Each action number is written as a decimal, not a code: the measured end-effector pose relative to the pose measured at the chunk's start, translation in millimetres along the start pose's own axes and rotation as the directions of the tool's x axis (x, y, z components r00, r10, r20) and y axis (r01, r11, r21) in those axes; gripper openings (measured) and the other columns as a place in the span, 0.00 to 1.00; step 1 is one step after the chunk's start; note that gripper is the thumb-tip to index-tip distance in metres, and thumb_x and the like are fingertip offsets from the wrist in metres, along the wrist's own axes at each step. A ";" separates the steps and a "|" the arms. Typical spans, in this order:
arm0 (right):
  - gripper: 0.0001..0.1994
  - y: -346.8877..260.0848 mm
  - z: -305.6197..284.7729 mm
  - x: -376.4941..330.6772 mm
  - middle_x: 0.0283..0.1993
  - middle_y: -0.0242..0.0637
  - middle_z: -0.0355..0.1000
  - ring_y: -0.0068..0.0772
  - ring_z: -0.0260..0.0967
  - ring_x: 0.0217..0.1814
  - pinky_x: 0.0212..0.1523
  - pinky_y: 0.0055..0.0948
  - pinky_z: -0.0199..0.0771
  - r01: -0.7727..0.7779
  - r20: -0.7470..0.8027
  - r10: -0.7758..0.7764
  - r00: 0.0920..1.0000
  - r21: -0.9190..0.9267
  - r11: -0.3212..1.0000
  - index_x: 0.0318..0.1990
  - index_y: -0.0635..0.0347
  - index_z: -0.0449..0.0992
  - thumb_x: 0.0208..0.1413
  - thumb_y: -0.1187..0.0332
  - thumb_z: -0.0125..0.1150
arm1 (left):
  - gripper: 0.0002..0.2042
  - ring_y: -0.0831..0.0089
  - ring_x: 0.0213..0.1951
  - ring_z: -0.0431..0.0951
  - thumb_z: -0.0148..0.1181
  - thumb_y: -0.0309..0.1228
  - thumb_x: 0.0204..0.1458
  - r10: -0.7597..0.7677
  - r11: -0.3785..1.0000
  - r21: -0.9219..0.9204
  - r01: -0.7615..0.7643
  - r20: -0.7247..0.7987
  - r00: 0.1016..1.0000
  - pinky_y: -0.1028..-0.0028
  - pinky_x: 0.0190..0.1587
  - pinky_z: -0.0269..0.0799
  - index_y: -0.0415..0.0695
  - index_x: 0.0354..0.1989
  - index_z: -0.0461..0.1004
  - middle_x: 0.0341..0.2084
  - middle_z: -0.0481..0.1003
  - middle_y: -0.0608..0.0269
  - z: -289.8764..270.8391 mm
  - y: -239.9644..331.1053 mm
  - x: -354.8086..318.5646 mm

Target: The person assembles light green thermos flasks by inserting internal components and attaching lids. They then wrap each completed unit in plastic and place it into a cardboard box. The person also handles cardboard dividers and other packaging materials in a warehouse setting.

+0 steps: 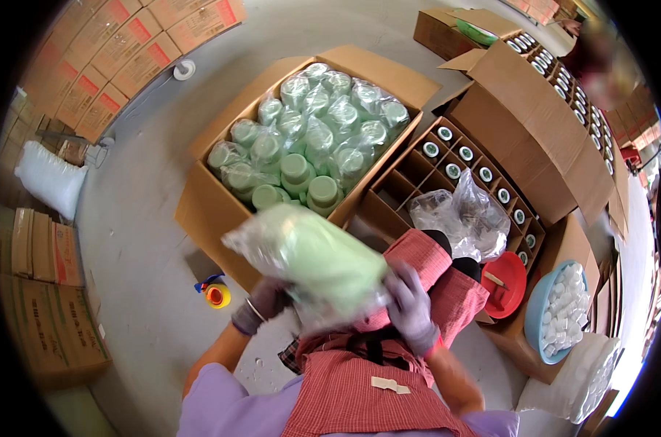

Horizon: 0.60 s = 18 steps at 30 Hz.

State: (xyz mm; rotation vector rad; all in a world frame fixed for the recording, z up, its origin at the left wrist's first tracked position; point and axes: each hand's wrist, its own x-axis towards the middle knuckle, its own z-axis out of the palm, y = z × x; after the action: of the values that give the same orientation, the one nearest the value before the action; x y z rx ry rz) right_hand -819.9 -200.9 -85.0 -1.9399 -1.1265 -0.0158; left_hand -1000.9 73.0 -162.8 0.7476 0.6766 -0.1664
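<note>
Currently holding a plastic-wrapped pale green bundle (330,262) between left hand (270,300) and right hand (412,306), near an open carton (214,222).

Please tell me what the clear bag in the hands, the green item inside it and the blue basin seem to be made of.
Clear bag: likely thin, glossy plastic film, as it wrinkles and catches light.
Green item: perhaps plastic with a satin finish, from its even, pale colour; blur leaves this open.
Blue basin: probably smooth plastic, judging by its evenly coloured wall.
</note>
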 end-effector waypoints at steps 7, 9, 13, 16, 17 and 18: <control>0.13 68.0 62.1 46.2 0.50 0.41 0.67 0.45 0.67 0.50 0.53 0.41 0.67 0.236 0.493 -0.195 0.848 -0.023 0.971 0.44 0.55 0.73 0.48 0.71 0.59 | 0.16 0.62 0.39 0.80 0.54 0.26 0.51 0.669 0.561 0.746 -0.358 -0.154 0.727 0.65 0.39 0.78 0.39 0.49 0.71 0.35 0.79 0.54 -78.3 100.0 81.8; 0.14 67.0 47.4 41.9 0.49 0.41 0.68 0.45 0.67 0.51 0.55 0.43 0.66 0.211 0.416 -0.157 0.896 -0.087 0.974 0.44 0.56 0.73 0.48 0.70 0.59 | 0.17 0.57 0.40 0.80 0.54 0.25 0.48 0.623 0.295 0.946 -0.133 -0.085 0.777 0.62 0.41 0.77 0.39 0.49 0.70 0.35 0.78 0.48 -99.4 103.9 107.5; 0.14 61.8 7.7 40.7 0.50 0.42 0.68 0.47 0.64 0.56 0.60 0.52 0.60 0.203 0.289 -0.109 0.951 -0.318 0.926 0.43 0.57 0.75 0.45 0.69 0.61 | 0.18 0.47 0.46 0.76 0.55 0.24 0.47 0.440 -0.077 0.996 0.037 0.001 0.898 0.57 0.48 0.72 0.39 0.50 0.70 0.42 0.75 0.40 -94.5 98.3 156.8; 0.14 71.5 -8.5 36.9 0.49 0.43 0.68 0.48 0.61 0.58 0.61 0.56 0.56 0.140 0.179 -0.064 0.982 -0.451 0.882 0.40 0.59 0.75 0.43 0.69 0.62 | 0.18 0.48 0.48 0.75 0.57 0.26 0.47 0.368 -0.238 0.969 0.071 0.023 0.930 0.58 0.51 0.71 0.40 0.49 0.71 0.44 0.75 0.43 -122.0 91.9 180.6; 0.14 80.5 -10.6 33.3 0.49 0.42 0.68 0.47 0.61 0.58 0.62 0.55 0.56 0.102 0.158 -0.033 0.987 -0.455 0.885 0.39 0.60 0.75 0.42 0.69 0.62 | 0.18 0.47 0.47 0.75 0.57 0.26 0.46 0.303 -0.296 0.948 0.117 -0.023 0.953 0.58 0.50 0.71 0.40 0.49 0.71 0.43 0.75 0.43 -120.8 96.8 184.4; 0.13 86.5 -10.6 31.4 0.48 0.40 0.69 0.46 0.62 0.57 0.62 0.55 0.56 0.115 0.142 -0.056 0.988 -0.451 0.885 0.38 0.59 0.75 0.41 0.69 0.62 | 0.18 0.46 0.46 0.76 0.57 0.27 0.46 0.241 -0.355 0.921 0.161 -0.076 0.968 0.58 0.50 0.71 0.40 0.48 0.70 0.42 0.76 0.43 -120.4 102.2 187.4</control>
State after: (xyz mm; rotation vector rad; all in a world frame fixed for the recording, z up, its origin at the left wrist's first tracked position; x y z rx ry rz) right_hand -735.9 -204.6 -123.7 -2.3303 -1.3865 -0.2303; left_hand -878.4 246.5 -285.1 2.6875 0.5960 -0.6750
